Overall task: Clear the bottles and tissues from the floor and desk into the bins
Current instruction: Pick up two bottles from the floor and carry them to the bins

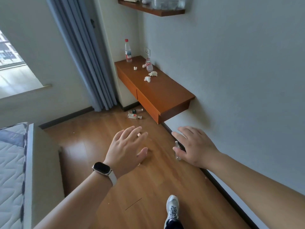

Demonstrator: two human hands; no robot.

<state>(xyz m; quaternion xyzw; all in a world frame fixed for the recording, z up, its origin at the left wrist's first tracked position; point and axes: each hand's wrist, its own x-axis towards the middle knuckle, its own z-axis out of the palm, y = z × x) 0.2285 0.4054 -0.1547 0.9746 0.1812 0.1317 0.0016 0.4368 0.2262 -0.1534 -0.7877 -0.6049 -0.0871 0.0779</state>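
On the wall-mounted wooden desk (165, 95) one clear bottle with a red cap (128, 51) stands upright and another bottle (149, 64) lies on its side, with several crumpled tissues (152, 73) around them. Two small bottles (134, 116) lie on the floor under the desk's near end. A clear bottle (177, 150) lies by the skirting board, partly hidden behind my right hand (194, 147). My left hand (127, 148) hovers over the floor with fingers spread, and a small pale scrap (139, 134) shows between its fingers. Both hands are empty.
A bed with a quilted mattress (11, 171) fills the left side. Grey curtains (85, 63) hang beside a window. A shelf (153, 9) with items sits high on the wall. My shoe (172, 207) is on the wooden floor. No bin is in view.
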